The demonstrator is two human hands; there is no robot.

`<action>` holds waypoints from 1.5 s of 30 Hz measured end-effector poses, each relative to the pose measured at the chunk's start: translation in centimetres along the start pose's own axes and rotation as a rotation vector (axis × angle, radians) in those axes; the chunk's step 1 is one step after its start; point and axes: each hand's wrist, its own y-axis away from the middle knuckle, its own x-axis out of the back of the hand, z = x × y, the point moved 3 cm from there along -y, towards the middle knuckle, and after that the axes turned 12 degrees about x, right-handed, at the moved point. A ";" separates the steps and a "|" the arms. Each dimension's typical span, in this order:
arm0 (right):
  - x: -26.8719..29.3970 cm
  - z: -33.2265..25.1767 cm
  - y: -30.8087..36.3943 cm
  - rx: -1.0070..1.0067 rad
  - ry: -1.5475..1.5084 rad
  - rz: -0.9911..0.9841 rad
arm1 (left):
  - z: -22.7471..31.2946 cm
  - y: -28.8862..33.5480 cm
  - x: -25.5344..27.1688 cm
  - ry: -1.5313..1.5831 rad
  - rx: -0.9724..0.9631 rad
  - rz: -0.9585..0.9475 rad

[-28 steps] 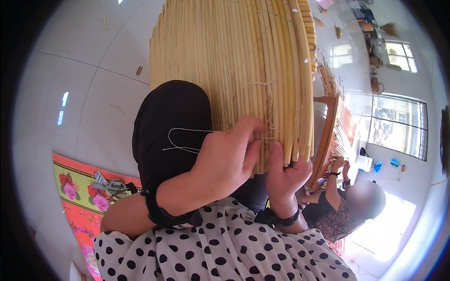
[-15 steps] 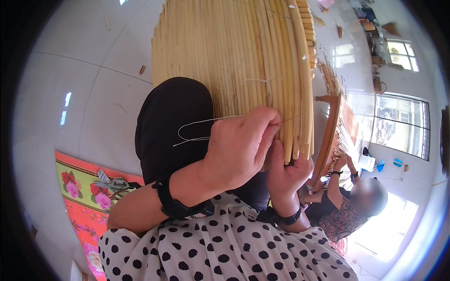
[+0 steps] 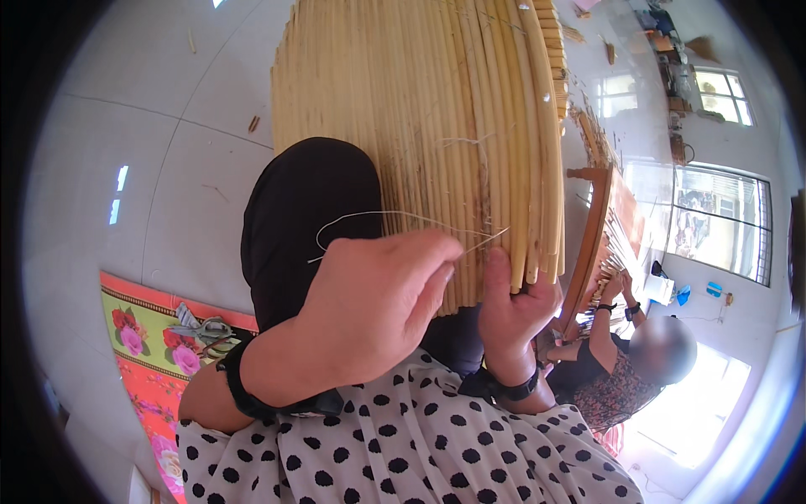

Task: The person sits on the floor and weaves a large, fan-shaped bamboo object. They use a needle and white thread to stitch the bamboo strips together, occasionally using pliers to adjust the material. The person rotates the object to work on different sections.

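A mat of pale reed-like stalks [image 3: 378, 101], laid side by side and bound with thread, stretches out before me above my knee. My left hand [image 3: 369, 294] is closed in a pinch near the mat's near end. From its fingertips a thin white thread [image 3: 353, 213] runs to a stalk, and a loose loop of it trails over my dark trouser leg. I cannot tell whether a needle is in the pinch. My right hand [image 3: 522, 323] grips the near ends of the outer right stalks, thumb on top and fingers curled beneath.
A red flowered cloth [image 3: 134, 395] lies on the floor at left, with a grey tool [image 3: 201, 328] on it. To the right, another person [image 3: 621, 361] works with both hands over stalks at a wooden frame [image 3: 594, 244]. Stalk scraps [image 3: 253, 124] dot the tiles.
My left hand has drawn back left and toward me from the stalks, pulling a stretch of thread along. My right hand has kept its grip on the mat's edge.
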 end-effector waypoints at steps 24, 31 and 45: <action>-0.2 0.0 0.0 0.037 0.000 0.019 | 0.1 -0.4 -0.3 -0.103 -0.030 -0.043; -0.1 0.0 -0.1 0.037 0.003 0.016 | 0.2 -0.4 -0.3 -0.102 -0.017 -0.057; -0.1 -0.1 -0.1 0.046 -0.006 0.021 | 0.5 -0.5 -0.1 -0.097 -0.034 -0.009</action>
